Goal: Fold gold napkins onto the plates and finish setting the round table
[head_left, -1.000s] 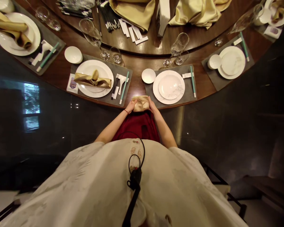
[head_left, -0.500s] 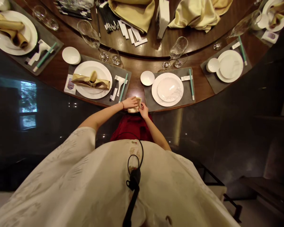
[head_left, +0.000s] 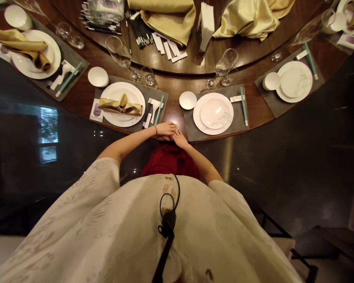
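My left hand (head_left: 164,129), with a red thread bracelet at the wrist, lies across my right hand (head_left: 179,138) at the table's edge. Between them I hold a small gold cloth napkin (head_left: 174,125), now almost wholly hidden by my fingers. Only a thin sliver of it shows at the top. Just ahead, a grey placemat (head_left: 191,129) lies beside my right hand, and a teal chopstick (head_left: 158,111) lies near my left hand.
White plates, small bowls, and stemmed glasses (head_left: 120,53) stand around the dark wooden table (head_left: 171,112). A folded gold napkin (head_left: 120,105) rests on one plate. Loose gold cloths and bundled chopsticks (head_left: 139,29) lie on the central turntable. A black cord (head_left: 166,232) hangs down my cream gown.
My left hand has moved from the napkin's left side across its top toward my right hand. The napkin has become smaller and is now nearly covered.
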Demonstrator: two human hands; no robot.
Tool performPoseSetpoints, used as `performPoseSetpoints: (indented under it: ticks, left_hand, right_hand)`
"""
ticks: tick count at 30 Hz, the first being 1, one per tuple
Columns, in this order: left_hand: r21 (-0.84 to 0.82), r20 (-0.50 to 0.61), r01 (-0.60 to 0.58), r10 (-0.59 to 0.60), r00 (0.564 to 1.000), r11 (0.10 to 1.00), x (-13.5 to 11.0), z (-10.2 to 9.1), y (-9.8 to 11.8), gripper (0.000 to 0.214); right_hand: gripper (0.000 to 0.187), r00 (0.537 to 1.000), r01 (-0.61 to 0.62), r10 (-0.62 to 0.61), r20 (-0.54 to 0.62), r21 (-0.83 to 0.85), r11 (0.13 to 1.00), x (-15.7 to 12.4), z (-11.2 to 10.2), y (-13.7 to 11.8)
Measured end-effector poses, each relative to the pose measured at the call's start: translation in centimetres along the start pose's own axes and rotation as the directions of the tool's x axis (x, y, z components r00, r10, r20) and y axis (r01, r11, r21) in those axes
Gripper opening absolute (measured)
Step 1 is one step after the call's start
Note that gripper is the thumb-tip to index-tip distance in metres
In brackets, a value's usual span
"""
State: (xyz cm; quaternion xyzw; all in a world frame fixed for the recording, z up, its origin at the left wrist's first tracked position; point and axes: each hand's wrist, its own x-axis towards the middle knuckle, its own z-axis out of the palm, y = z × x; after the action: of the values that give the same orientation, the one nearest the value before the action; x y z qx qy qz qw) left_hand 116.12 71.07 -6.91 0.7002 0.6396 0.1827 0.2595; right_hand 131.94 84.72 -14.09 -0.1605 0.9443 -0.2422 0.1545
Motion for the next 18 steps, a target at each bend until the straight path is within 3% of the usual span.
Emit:
performPoseSetpoints:
  ticks: [4,7,10,12,13,14,15,17,18]
  left_hand:
    - [0.008,0.089,0.027,-0.028,0.996,1.0,1.0,-0.5,-0.1,0.019]
    - [0.041,0.113,0.187,-0.19,0.975,0.982,2.1,-0.2,-0.3,0.019]
    - [0.065,0.06,0.409,-0.412,0.909,0.91,3.0,0.6,-0.6,0.028]
    - [0.038,-0.022,0.52,-0.52,0.854,0.853,3.3,1.3,-0.5,0.032]
    - [0.007,-0.08,0.571,-0.569,0.819,0.821,3.4,1.7,-0.3,0.033]
    - [-0.038,-0.141,0.624,-0.623,0.769,0.78,3.4,2.1,0.1,0.035]
    - [-0.094,-0.193,0.676,-0.68,0.707,0.73,3.4,2.6,0.6,0.036]
    - [-0.219,-0.24,0.754,-0.783,0.574,0.62,3.4,3.6,2.0,0.039]
    - [-0.279,-0.235,0.774,-0.822,0.518,0.568,3.4,4.2,2.8,0.041]
  right_hand:
    - [0.046,0.999,-0.046,0.046,0.0,-0.014,0.999,0.5,-0.2,-0.8]
    - [0.042,0.997,-0.076,0.076,0.011,0.004,0.997,0.6,-0.8,-1.2]
    - [0.043,0.996,-0.079,0.084,-0.042,0.111,0.991,-1.1,-1.3,-1.2]
    - [0.045,0.974,-0.142,0.179,-0.142,0.239,0.961,-3.2,-1.1,-1.3]
    - [0.043,0.933,-0.218,0.294,-0.208,0.322,0.921,-4.4,-0.8,-1.5]
    - [0.039,0.856,-0.314,0.447,-0.26,0.426,0.849,-5.4,-0.4,-1.9]
    - [0.035,0.744,-0.401,0.611,-0.271,0.549,0.733,-6.2,0.2,-2.2]
    - [0.033,0.514,-0.468,0.849,-0.121,0.79,0.396,-6.8,1.2,-2.9]
    - [0.035,0.45,-0.439,0.893,0.001,0.871,0.22,-6.6,1.6,-3.2]
